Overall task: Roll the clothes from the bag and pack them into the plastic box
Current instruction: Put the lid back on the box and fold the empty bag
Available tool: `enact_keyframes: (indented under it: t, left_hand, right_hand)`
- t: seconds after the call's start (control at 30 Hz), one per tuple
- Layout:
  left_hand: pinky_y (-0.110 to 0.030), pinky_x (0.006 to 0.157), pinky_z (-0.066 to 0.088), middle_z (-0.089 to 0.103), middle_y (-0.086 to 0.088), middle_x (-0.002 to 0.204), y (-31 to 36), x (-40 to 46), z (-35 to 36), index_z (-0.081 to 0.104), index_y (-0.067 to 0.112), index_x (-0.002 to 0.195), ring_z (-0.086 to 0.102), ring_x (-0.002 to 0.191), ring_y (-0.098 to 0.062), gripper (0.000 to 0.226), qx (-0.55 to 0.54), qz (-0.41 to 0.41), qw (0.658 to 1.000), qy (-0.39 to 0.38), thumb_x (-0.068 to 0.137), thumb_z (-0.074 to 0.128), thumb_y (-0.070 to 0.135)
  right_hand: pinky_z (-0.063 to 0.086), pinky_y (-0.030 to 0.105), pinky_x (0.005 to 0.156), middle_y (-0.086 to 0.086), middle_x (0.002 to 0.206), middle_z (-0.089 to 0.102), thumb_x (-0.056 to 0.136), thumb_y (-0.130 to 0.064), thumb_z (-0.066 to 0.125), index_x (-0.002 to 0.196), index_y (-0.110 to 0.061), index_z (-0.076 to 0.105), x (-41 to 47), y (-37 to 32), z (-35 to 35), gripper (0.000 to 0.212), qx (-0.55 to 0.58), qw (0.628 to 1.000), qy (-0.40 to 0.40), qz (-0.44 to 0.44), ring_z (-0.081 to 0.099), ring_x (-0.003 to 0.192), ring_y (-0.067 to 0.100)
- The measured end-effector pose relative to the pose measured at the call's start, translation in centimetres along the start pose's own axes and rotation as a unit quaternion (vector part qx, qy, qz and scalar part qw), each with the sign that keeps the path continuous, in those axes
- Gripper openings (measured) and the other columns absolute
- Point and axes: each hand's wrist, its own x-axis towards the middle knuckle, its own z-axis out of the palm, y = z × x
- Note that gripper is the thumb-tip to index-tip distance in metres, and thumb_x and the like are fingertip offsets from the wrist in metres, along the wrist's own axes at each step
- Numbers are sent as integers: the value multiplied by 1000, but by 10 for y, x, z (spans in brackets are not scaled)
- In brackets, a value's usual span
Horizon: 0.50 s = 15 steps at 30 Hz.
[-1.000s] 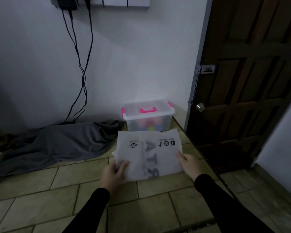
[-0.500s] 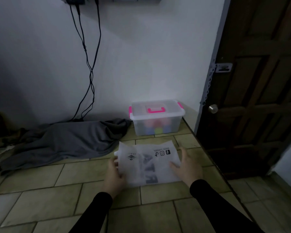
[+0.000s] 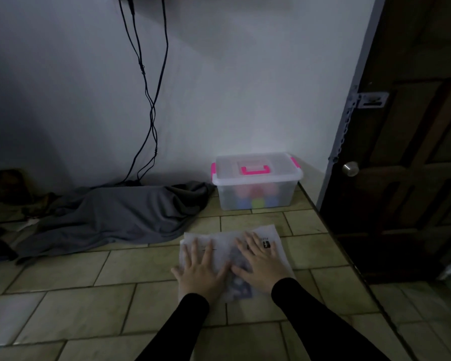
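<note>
Left hand (image 3: 202,269), right hand (image 3: 259,264) flat, fingers spread, on bag (image 3: 225,237)

Translucent frosted plastic bag (image 3: 248,237), faintly crinkled; clear plastic storage box (image 3: 257,190), glossy pink handle. Matt grey cloth (image 3: 115,214). Matt ceramic floor tiles (image 3: 71,306). Dark wooden door (image 3: 412,152), shiny metal knob (image 3: 350,168).

Dim room. Plain white wall (image 3: 232,87), black cables (image 3: 151,100) hang down it to the floor. Yellowish-green tile floor (image 3: 63,303) with dark grout. Crumpled grey cloth (image 3: 115,214) lies at the wall base. Dark wooden panelled door (image 3: 414,165) at right, round metal knob (image 3: 350,168), chain latch (image 3: 370,99) above it.
</note>
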Motion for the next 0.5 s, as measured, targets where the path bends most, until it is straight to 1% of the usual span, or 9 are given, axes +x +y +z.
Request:
enact_keyframes:
  t: [0.03,0.13,0.3,0.5]
  left_hand:
    - [-62,111,11,-12,1,161,2,-1,-3,-2,43,150,-13,148,-26,70,-16,-11,1000,1,90,23,69]
    - [-62,112,10,-11,1,161,4,1,-4,-1,43,150,-13,148,-26,64,-28,-21,999,-4,93,22,63]
    - [-62,111,8,-12,0,161,3,3,-3,0,41,151,-14,147,-27,64,-20,-27,999,-7,94,21,62]
    - [-64,110,8,-10,1,161,5,3,-6,7,39,151,-11,148,-28,63,-17,-22,999,-16,94,22,60]
  right_hand:
    - [-12,51,114,-7,159,-19,60,-89,-5,150,-36,-8,1,1,2,104,10,1000,2,3,-22,145,13]
    - [-14,49,114,-8,159,-19,60,-87,-2,150,-37,-7,7,0,3,103,20,1000,2,4,-22,145,11]
    - [-13,50,114,-8,160,-13,56,-87,-4,151,-37,0,8,-1,4,108,30,1000,-1,3,-17,146,11]
    - [-13,48,115,-9,161,-8,52,-87,-5,151,-38,4,6,-4,2,111,30,1000,7,8,-12,147,10]
